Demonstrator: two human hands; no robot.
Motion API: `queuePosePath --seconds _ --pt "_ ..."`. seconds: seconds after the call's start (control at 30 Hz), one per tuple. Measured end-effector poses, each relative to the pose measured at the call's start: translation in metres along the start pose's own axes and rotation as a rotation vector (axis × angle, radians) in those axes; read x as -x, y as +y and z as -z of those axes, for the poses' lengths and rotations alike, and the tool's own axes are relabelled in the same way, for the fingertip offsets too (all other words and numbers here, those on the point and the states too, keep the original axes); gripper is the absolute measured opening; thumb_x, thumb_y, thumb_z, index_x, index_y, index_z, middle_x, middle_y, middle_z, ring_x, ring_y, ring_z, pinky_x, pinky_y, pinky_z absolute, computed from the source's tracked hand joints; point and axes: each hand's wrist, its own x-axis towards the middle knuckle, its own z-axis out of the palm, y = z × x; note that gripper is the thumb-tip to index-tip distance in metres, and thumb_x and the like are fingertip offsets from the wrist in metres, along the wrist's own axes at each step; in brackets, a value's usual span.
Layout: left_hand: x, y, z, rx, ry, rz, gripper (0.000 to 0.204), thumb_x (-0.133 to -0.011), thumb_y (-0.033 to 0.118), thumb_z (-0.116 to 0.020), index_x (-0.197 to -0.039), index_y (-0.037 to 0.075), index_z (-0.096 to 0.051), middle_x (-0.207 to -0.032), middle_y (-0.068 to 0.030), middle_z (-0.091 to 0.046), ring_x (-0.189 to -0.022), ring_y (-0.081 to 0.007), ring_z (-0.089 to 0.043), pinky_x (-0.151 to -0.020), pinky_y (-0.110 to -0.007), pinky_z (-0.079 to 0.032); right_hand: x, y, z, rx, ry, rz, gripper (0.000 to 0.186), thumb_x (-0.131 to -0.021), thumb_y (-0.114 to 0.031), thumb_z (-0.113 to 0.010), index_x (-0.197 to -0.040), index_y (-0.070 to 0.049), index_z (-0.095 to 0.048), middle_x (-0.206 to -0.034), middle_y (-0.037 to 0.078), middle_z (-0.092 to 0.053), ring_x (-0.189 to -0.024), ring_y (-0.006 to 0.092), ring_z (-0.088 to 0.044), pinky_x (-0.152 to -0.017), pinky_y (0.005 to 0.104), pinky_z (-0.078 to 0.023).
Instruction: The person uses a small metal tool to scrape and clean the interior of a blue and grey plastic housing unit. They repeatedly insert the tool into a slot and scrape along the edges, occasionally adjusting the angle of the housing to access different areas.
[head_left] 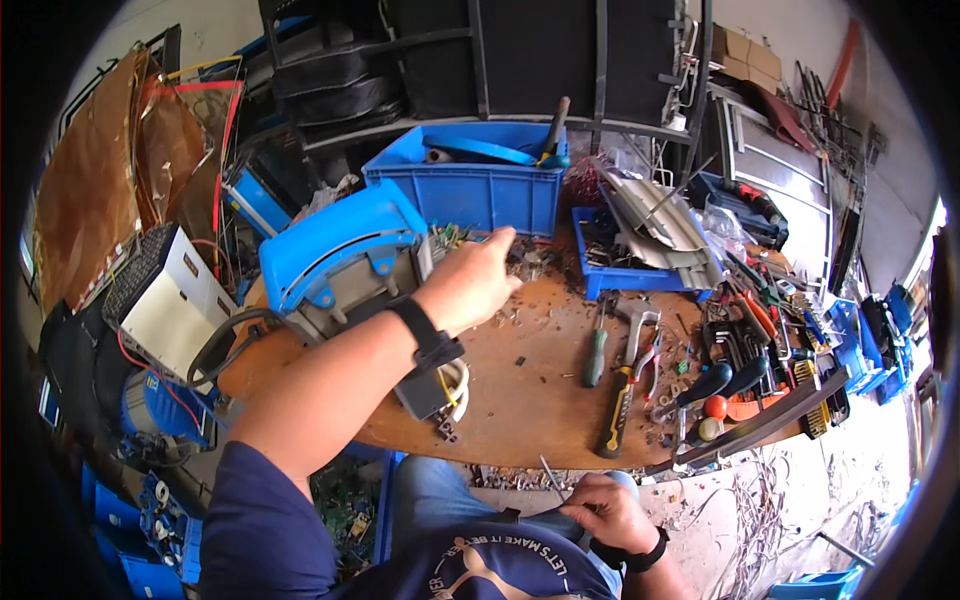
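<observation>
My left hand (470, 285) reaches out over the wooden table (520, 400), with its index finger stretched toward small scraps (535, 258) in front of a blue plastic crate (470, 195). Finger and thumb stand apart, and I see nothing held between them. Below that forearm lies a grey-and-blue device with a curved bright blue cover (340, 235). Down at my lap my right hand (608, 512) is closed around a thin metal rod (552, 477). Its tip points up toward the table edge; whether the rod has a handle is hidden in my fingers.
On the table lie a green-handled screwdriver (596, 355), a hammer (620, 400) and red pliers (650, 370). Many hand tools crowd the right side. A blue tray (635, 278) bears metal sheets. At left stands a white metal-cased unit (180, 310).
</observation>
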Motion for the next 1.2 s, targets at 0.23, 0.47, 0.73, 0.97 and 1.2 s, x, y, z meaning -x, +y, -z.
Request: queuePosePath --seconds 0.23,0.47,0.73,0.97,1.2 --pt "0.023 -0.022 0.070 -0.187 0.443 -0.139 0.034 -0.079 0.017 -0.071 -0.107 0.000 -0.065 -0.098 -0.0169 -0.063 -0.094 -0.0336 -0.062 -0.082 -0.039 -0.049 0.037 0.029 0.004 -0.028 0.044 -0.130 0.009 -0.080 -0.005 -0.072 -0.081 0.002 -0.067 -0.077 0.011 -0.062 -0.070 0.0241 -0.060 -0.062 0.0326 -0.047" --pt "0.077 -0.145 0.121 -0.495 0.456 0.118 0.046 -0.086 0.032 -0.067 -0.117 -0.001 -0.061 -0.114 -0.0185 -0.059 -0.109 -0.0365 -0.053 -0.097 -0.042 -0.042 0.026 0.039 -0.015 -0.082 0.043 -0.105 0.010 -0.086 -0.008 -0.066 -0.084 0.001 -0.068 -0.077 0.011 -0.066 -0.065 0.0200 -0.062 -0.061 0.0304 -0.049" --pt "0.095 -0.152 0.118 -0.277 0.393 0.136 0.053 -0.089 0.037 -0.063 -0.125 -0.001 -0.056 -0.128 -0.0233 -0.053 -0.121 -0.0379 -0.047 -0.105 -0.042 -0.036 0.017 0.008 -0.012 -0.222 -0.014 -0.359 0.018 -0.094 -0.010 -0.056 -0.090 0.003 -0.066 -0.079 0.007 -0.069 -0.069 0.0120 -0.062 -0.064 0.0258 -0.049" --pt "0.095 -0.180 0.117 -0.201 0.365 0.101 0.059 -0.088 0.043 -0.063 -0.125 -0.003 -0.056 -0.130 -0.0230 -0.052 -0.125 -0.0357 -0.046 -0.107 -0.041 -0.034 -0.001 0.008 -0.017 -0.282 -0.018 -0.399 0.020 -0.096 -0.009 -0.052 -0.089 0.004 -0.065 -0.077 0.007 -0.068 -0.065 0.0101 -0.061 -0.060 0.0247 -0.049" --pt "0.087 -0.184 0.108 -0.235 0.393 0.118 0.059 -0.093 0.045 -0.054 -0.131 -0.001 -0.052 -0.132 -0.0208 -0.051 -0.126 -0.0345 -0.042 -0.109 -0.041 -0.030 -0.015 0.022 -0.038 -0.481 -0.007 -0.399 0.022 -0.097 -0.005 -0.049 -0.082 0.003 -0.063 -0.074 0.006 -0.066 -0.063 0.0095 -0.059 -0.059 0.0229 -0.048"
